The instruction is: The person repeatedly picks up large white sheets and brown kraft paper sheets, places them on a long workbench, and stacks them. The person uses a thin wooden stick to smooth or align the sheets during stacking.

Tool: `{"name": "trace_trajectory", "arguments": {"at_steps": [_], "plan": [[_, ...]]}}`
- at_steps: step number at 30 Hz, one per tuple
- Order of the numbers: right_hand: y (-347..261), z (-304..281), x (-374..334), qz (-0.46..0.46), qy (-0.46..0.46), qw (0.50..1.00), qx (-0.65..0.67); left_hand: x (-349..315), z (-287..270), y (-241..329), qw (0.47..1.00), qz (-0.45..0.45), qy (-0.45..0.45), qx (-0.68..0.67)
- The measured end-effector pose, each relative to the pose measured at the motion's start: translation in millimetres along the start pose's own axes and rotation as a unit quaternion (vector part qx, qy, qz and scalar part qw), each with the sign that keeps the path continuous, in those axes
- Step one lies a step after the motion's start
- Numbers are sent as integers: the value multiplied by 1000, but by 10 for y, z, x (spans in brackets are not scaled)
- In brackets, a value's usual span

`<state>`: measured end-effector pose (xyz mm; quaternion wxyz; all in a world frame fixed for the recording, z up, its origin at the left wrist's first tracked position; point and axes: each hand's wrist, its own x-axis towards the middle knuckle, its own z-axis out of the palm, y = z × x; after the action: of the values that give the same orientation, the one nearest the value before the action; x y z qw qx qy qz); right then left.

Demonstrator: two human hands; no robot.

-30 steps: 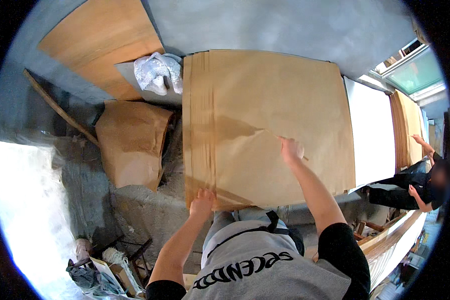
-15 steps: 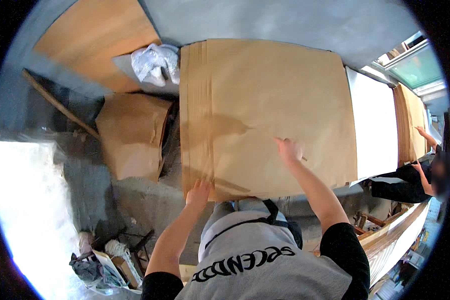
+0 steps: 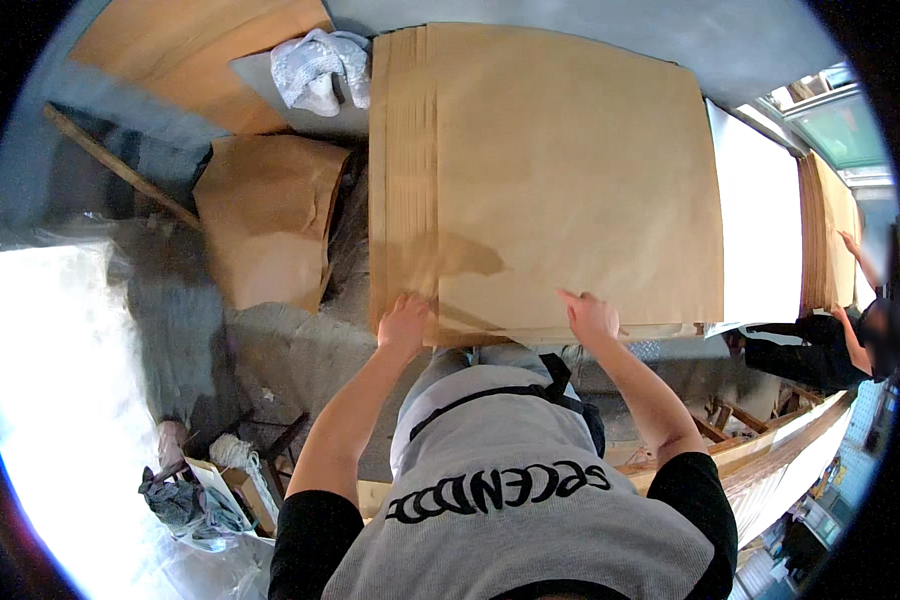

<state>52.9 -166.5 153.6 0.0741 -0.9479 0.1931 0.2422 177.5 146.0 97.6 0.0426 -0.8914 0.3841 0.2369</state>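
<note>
- Head view: the left hand (image 3: 404, 322) rests on the near-left corner of the brown paper stack (image 3: 575, 180), fingers extended over its stepped sheet edges.
- The right hand (image 3: 593, 316) is at the stack's near edge, right of the middle, forefinger pointing left, other fingers curled; whether they grip anything, I cannot tell.
- Off the stack's left edge lies creased brown paper (image 3: 270, 220).
- Off its far-left corner sits crumpled white wrapping (image 3: 318, 72).
- Past its right edge: a white sheet (image 3: 758, 220), then a person in black (image 3: 820, 352).
</note>
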Motion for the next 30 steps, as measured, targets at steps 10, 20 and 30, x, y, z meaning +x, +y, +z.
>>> {"name": "trace_trajectory", "arguments": {"at_steps": [10,20,30], "plan": [[-799,-65,202,-28,5,999,26,448,117,-284,843,-245,9,-479],[-1903,-81,518,-50,21,997,53,548,646,-264,804,-258,56,-532],[-1855,-86,353,5,11,1000,27,510,404,-180,872,-257,30,-416]]}}
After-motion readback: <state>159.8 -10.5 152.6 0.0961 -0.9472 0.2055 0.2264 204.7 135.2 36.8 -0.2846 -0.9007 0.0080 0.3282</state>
